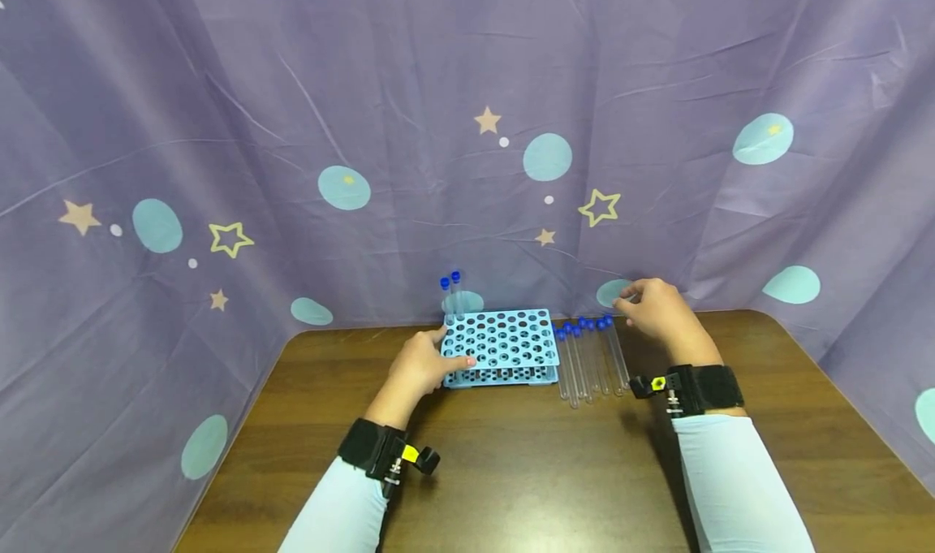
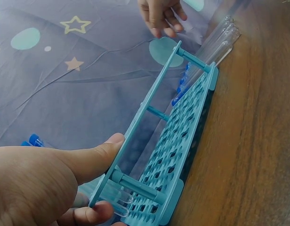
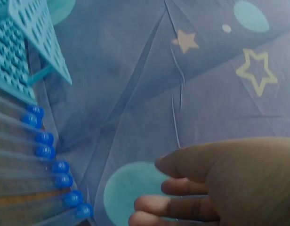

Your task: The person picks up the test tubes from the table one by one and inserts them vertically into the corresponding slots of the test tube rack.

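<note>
Left hand fingers grip blue rack edge; right hand fingers loosely curled, empty, above capped tubes.

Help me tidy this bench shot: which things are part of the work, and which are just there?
In use: blue tube rack, gripped by left hand; two tubes standing in it; loose capped tubes by right hand.
Just there: purple star cloth; wooden table.
</note>
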A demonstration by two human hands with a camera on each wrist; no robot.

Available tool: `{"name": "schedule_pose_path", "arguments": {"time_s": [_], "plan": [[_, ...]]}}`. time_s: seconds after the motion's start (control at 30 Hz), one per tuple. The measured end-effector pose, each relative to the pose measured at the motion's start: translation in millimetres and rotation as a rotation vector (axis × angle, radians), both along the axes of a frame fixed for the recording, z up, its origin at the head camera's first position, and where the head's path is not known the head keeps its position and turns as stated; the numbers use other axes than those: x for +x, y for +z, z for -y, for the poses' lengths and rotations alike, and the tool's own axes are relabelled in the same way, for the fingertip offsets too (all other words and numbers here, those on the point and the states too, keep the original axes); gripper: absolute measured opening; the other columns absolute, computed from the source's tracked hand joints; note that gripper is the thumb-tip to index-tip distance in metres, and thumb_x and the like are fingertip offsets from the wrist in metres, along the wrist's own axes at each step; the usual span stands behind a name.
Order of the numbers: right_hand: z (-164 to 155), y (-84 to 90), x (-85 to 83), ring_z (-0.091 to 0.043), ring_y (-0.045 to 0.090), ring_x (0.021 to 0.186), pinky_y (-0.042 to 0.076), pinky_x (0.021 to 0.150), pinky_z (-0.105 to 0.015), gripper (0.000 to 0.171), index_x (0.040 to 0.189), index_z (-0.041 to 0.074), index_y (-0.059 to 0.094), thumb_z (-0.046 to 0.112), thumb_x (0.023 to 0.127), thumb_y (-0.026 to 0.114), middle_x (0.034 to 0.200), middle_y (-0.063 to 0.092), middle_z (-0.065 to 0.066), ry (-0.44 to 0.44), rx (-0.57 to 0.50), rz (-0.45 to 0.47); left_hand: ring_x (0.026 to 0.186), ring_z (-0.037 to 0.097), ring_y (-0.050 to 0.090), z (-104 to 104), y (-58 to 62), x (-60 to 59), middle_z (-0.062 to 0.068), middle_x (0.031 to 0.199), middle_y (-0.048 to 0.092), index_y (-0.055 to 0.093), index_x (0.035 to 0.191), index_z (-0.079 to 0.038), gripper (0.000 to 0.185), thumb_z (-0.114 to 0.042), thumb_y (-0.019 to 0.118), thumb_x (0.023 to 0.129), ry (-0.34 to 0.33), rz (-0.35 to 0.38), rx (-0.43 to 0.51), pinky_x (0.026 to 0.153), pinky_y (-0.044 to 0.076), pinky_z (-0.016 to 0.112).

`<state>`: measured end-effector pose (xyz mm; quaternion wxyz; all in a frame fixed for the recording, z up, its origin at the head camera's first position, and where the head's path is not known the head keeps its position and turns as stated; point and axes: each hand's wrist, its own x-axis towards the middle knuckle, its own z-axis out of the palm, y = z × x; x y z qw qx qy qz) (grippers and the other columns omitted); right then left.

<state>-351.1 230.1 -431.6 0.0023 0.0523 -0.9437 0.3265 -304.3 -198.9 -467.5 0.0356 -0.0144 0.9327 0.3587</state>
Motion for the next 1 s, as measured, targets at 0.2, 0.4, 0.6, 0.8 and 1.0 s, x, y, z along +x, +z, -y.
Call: {"name": "schedule_pose_path", "arguments": {"time_s": [0.2, 0.4, 0.6, 0.8, 1.0], "plan": [[-8.7, -9.5, -3.0, -0.019, 0.08, 0.076, 0.066, 0.084, -0.049, 0.052, 0.141, -0.013, 0.069, 0.026, 0.107, 0.073, 0.088, 0.085, -0.013, 0.026, 0.093, 0.012, 0.055, 0.018, 0.067, 0.9, 1.3, 0.2, 0.011, 0.095, 0.079, 0.048, 0.172, -0.01, 0.103, -0.052, 0.096, 0.091, -0.001, -0.001, -0.004, 0.055, 0.057, 0.033], [-13.3, -22.9, -7.2, -0.026, 0.081, 0.075, 0.067, 0.067, -0.04, 0.064, 0.154, -0.015, 0.057, 0.025, 0.108, 0.073, 0.1, 0.084, -0.023, 0.029, 0.093, 0.132, 0.054, 0.018, 0.065, 0.8, 0.7, 0.1, 0.007, 0.079, 0.074, 0.047, 0.173, -0.011, 0.103, -0.052, 0.096, 0.091, 0.001, 0.012, -0.005, 0.053, 0.055, 0.033], [-11.9, -33.2, -7.5, -0.026, 0.081, 0.076, 0.071, 0.066, -0.041, 0.063, 0.149, -0.018, 0.059, 0.023, 0.105, 0.076, 0.092, 0.082, -0.021, 0.021, 0.041, 0.199, 0.055, 0.018, 0.066, 0.6, 0.3, -0.9, 0.008, 0.088, 0.077, 0.048, 0.172, -0.01, 0.103, -0.052, 0.096, 0.091, 0.0, 0.009, -0.005, 0.053, 0.056, 0.033], [-8.5, -41.9, -7.1, -0.025, 0.08, 0.079, 0.071, 0.068, -0.043, 0.057, 0.144, -0.019, 0.062, 0.021, 0.106, 0.076, 0.108, 0.081, -0.028, 0.042, 0.011, 0.236, 0.055, 0.018, 0.066, -0.3, 1.0, -1.1, 0.007, 0.085, 0.076, 0.048, 0.172, -0.011, 0.105, -0.055, 0.096, 0.089, -0.004, 0.014, -0.01, 0.053, 0.056, 0.033], [-2.6, -46.0, -6.4, -0.025, 0.08, 0.076, 0.071, 0.067, -0.042, 0.055, 0.141, -0.019, 0.062, 0.019, 0.105, 0.078, 0.122, 0.076, -0.035, 0.035, -0.015, 0.246, 0.057, 0.019, 0.068, 0.1, 1.9, 0.2, 0.013, 0.106, 0.081, 0.049, 0.171, -0.01, 0.104, -0.055, 0.096, 0.09, -0.008, 0.007, -0.023, 0.055, 0.058, 0.034]]}}
